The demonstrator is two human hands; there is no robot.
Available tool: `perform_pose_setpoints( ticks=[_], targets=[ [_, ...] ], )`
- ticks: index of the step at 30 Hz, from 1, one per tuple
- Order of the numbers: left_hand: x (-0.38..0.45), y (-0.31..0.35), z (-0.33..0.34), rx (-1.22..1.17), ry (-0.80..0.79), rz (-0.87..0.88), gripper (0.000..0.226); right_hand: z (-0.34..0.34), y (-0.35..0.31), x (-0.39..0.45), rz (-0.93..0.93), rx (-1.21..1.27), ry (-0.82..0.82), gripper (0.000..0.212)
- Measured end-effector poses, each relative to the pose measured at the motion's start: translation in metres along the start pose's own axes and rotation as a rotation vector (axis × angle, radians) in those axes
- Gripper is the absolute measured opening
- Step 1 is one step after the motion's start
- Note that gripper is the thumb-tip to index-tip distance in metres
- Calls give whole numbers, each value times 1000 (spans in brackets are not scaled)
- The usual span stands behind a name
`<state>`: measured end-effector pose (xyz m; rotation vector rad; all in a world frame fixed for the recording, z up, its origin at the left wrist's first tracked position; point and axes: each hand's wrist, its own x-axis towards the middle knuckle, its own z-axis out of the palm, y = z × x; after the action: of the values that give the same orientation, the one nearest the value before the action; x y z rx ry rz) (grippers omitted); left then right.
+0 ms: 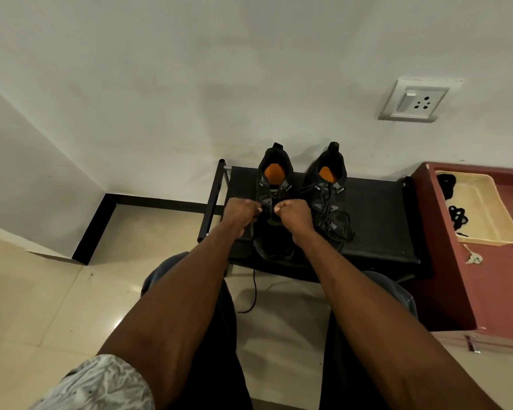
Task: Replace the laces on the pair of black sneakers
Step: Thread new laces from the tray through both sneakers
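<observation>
Both hands work the left sneaker, heel away: left hand and right hand each pinch lace across its tongue.

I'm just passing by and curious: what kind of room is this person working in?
Most likely a room or entryway in a home. A low black shoe rack stands against a plain wall with a wall socket, the floor is glossy tile, and a maroon cabinet beside the rack holds a tray and keys.
</observation>
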<state>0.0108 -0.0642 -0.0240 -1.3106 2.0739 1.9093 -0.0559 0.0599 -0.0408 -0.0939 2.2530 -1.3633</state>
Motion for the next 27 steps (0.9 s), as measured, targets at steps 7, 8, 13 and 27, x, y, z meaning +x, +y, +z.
perform_pose_setpoints(
  ticks=[7,8,13,27],
  targets=[
    [-1,4,4,12,-1,-5,27,-7,-1,5,-51,-10,-121,10],
    [-2,4,4,22,-4,-3,27,-5,0,5,-74,-22,-126,9],
    [-3,5,3,26,-8,2,29,-5,0,3,-161,-99,-64,9],
    [-19,13,-7,-59,-69,-59,22,5,9,15,-91,-84,-62,36]
  ],
)
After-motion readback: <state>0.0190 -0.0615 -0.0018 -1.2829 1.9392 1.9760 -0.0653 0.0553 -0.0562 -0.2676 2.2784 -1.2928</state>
